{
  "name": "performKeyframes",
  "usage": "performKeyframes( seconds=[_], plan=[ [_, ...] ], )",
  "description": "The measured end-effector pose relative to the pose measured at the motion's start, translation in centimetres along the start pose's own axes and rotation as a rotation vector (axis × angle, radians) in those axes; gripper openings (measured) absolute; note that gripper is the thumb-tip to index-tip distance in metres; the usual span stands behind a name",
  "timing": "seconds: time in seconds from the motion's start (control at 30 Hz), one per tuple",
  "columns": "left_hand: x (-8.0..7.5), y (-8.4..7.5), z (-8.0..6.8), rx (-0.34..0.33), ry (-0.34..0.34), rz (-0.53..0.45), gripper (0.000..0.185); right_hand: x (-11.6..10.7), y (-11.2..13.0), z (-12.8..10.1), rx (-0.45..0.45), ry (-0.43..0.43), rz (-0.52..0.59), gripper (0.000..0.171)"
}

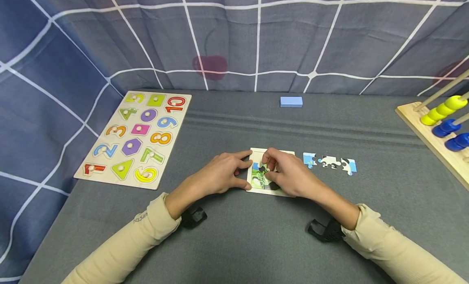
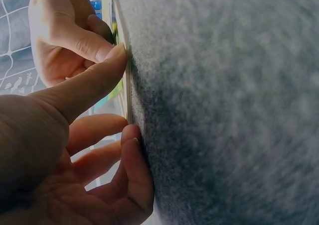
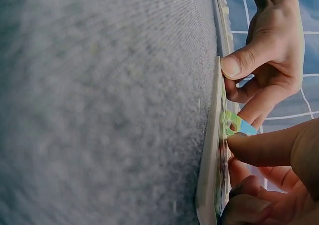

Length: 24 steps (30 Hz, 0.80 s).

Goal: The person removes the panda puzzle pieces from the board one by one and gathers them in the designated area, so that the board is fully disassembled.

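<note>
One puzzle, three pieces outside, one pegboard, one block, one abacus

To your left, the pegged board shows two columns of numerals: from your side up, red 1, blue 2, orange 3, green 4 and yellow-green 5. Its other column gives you yellow 6, green 7, orange 8, blue 9 and red 10. Your left sleeve carries small dark lettering near the cuff, too small for you to read with certainty.
</note>
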State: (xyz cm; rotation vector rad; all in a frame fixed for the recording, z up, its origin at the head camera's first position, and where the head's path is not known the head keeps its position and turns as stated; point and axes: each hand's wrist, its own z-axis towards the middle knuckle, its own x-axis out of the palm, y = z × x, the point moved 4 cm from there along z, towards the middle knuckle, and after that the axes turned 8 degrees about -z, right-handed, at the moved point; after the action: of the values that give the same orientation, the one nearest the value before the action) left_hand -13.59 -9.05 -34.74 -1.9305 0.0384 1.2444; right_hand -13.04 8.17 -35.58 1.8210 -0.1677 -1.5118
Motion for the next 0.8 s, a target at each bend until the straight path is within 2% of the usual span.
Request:
performKeyframes(
  seconds=[0.47, 0.63, 0.8],
  plan=[
    [0.03, -0.01, 0.00, -0.005, -0.018, -0.019, 0.061, -0.12, -0.37, -0.14, -0.035, -0.022, 0.132, 0.015],
    [0.06, -0.06, 0.02, -0.013, -0.016, -0.018, 0.062, -0.01, -0.36, -0.17, -0.021, -0.019, 0.084, 0.016],
    [0.10, 0.07, 0.05, -0.025, -0.017, -0.020, 0.061, 0.24, 0.03, 0.01, 0.000, -0.028, -0.035, 0.023]
  ],
)
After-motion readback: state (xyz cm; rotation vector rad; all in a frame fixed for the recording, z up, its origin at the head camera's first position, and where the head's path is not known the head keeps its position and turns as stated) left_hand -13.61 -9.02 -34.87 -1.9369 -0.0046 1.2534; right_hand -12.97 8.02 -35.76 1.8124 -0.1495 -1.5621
